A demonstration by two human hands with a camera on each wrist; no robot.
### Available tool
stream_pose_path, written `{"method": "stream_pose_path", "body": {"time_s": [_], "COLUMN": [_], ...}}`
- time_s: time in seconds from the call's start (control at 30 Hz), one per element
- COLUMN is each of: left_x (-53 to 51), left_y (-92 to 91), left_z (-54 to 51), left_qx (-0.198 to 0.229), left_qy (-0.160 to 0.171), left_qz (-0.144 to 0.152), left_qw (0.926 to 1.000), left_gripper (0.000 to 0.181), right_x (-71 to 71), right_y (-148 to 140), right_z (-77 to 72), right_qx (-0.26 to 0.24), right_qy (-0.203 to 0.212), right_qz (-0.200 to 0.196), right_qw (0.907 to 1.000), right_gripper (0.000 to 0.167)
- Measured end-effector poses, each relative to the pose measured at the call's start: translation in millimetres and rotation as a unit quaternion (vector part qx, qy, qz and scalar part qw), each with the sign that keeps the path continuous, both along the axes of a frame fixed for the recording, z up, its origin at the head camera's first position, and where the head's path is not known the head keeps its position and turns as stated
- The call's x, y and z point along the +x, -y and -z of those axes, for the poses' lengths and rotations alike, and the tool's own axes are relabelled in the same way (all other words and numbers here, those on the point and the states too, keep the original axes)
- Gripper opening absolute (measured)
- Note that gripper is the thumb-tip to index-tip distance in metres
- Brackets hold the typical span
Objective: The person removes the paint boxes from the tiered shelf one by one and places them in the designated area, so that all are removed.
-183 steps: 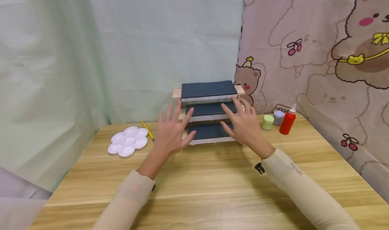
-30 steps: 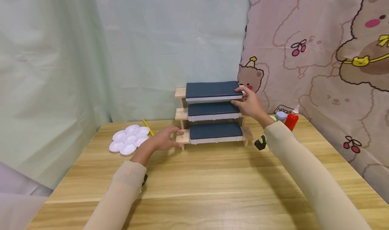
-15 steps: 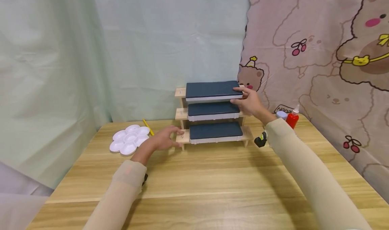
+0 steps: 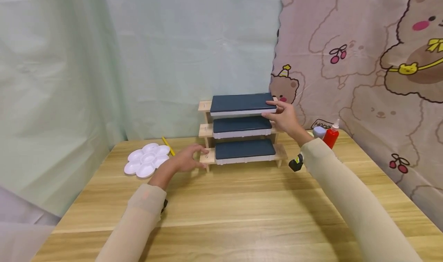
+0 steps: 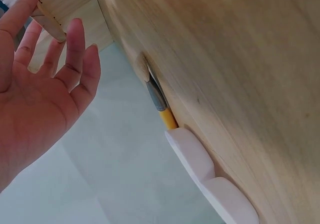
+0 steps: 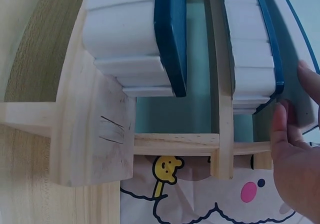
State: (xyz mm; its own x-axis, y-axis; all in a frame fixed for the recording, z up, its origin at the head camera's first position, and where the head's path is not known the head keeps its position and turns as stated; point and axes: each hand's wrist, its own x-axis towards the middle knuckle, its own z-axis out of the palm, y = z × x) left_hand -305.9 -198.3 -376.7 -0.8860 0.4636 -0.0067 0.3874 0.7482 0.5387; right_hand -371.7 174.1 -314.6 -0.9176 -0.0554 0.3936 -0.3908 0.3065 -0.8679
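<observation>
A three-step wooden stand [image 4: 206, 130] bears three white boxes with dark blue lids: a top box [image 4: 240, 102], a middle box [image 4: 242, 125] and a bottom box [image 4: 245, 149]. My right hand [image 4: 288, 120] grips the top box at its right end, fingers over the lid and thumb lower at the front. In the right wrist view, fingers [image 6: 295, 139] reach that box at the right edge. My left hand [image 4: 187, 159] holds the left end of the stand's lowest step between fingers and thumb. The left wrist view shows this wooden end [image 5: 49, 26] between the digits.
Left of the stand, a white flower-shaped palette [image 4: 147, 160] lies on the wooden table [image 4: 228, 216], with a yellow-handled brush [image 4: 168, 146] beside it. At the right back stand a red squeeze bottle [image 4: 331, 136] and a lilac jar [image 4: 318, 132]. Curtains hang behind.
Six seconds ago both hands were spread in front of the stand. Now the right holds the top box and the left the lowest step. Over the last second both hands stay nearly still.
</observation>
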Motion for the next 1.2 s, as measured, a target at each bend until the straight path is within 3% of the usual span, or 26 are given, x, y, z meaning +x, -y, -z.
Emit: {"method": "stream_pose_path", "body": {"time_s": [0.2, 0.53, 0.87, 1.2], "left_x": [-2.3, -6.0, -5.1, -6.8], "left_y": [-0.2, -0.1, -0.5, -1.2], "left_z": [2.1, 4.5, 1.9, 0.4], "left_qx": [0.005, 0.004, 0.000, -0.001], "left_qy": [-0.002, -0.002, 0.007, 0.011], "left_qz": [-0.003, -0.012, -0.026, -0.033], "left_qw": [1.0000, 0.9999, 0.9996, 0.9994], "left_gripper": [0.051, 0.051, 0.053, 0.054], "right_x": [2.1, 9.3, 18.1, 25.2], "right_y": [-2.6, -5.5, -8.5, -13.0], "right_z": [1.6, 1.1, -0.1, -2.8], "right_qx": [-0.001, 0.012, 0.028, -0.013], "right_qy": [-0.031, -0.022, -0.042, -0.059], "right_qz": [0.013, 0.049, 0.070, 0.027], "right_qw": [0.9994, 0.9985, 0.9962, 0.9978], "right_gripper": [0.049, 0.053, 0.052, 0.050]}}
